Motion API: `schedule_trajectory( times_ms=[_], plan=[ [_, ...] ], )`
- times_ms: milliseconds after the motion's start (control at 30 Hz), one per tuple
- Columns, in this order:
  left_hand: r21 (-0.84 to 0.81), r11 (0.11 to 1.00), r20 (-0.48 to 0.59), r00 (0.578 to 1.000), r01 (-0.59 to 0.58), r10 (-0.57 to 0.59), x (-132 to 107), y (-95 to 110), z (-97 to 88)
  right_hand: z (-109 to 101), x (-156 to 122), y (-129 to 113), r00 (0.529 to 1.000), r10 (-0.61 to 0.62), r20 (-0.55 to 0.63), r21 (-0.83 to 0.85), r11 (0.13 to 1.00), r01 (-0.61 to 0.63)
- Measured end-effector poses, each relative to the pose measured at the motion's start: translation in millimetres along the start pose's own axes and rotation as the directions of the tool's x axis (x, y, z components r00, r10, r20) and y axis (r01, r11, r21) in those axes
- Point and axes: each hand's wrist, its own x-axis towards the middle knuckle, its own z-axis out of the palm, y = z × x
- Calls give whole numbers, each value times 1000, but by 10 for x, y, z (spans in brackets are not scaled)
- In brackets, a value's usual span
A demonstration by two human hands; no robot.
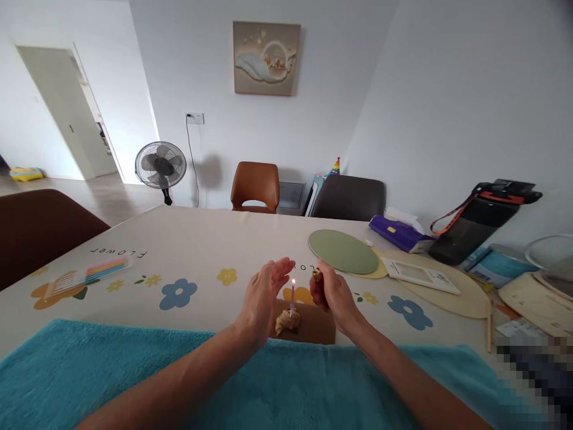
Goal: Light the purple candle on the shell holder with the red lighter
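Note:
A thin purple candle [292, 298] burns with a small flame, standing upright in a lumpy, light-brown piece of food [287, 322]. The food rests on a brown board [320, 328] near the table's front. My left hand [264, 292] is cupped at the flame's left side, fingers stretched out and holding nothing. On the other side, my right hand [333, 292] is closed around a lighter [317, 275], whose top pokes out by the thumb. Most of the lighter is hidden by the fingers. Neither hand touches the candle.
A teal towel [134, 364] covers the table's front edge. At left lies a pack of coloured candles [107, 269]. To the right are a green round mat [344, 251], a purple tissue pack [398, 232], a dark bottle [478, 224] and a white-framed card [421, 276].

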Motion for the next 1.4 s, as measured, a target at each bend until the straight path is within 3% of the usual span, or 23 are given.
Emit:
schedule_trajectory(
  times_ms=[67, 167, 233, 367, 1033, 1400],
  plan=[
    [7, 1000, -8, 1000, 12, -12, -3, -3, -3, -66, 111, 71, 996, 83, -16, 155, 985, -80],
    [18, 999, -15, 999, 30, -30, -1, -11, -12, -174, 294, 219, 998, 36, -55, 328, 945, -16],
    [20, 999, -19, 999, 48, -48, 5, -17, -16, -233, 402, 328, 988, -12, -153, 340, 938, 64],
    [21, 998, -31, 997, 67, -67, 16, -36, -20, -283, 529, 488, 952, -16, -306, 250, 963, 96],
    [15, 995, -49, 994, 101, -100, -1, -74, -25, -281, 557, 570, 958, -86, -273, 172, 976, 136],
    [13, 998, -25, 998, 60, -60, 46, -141, -78, -300, 568, 579, 960, -111, -258, 125, 981, 147]
  ],
)
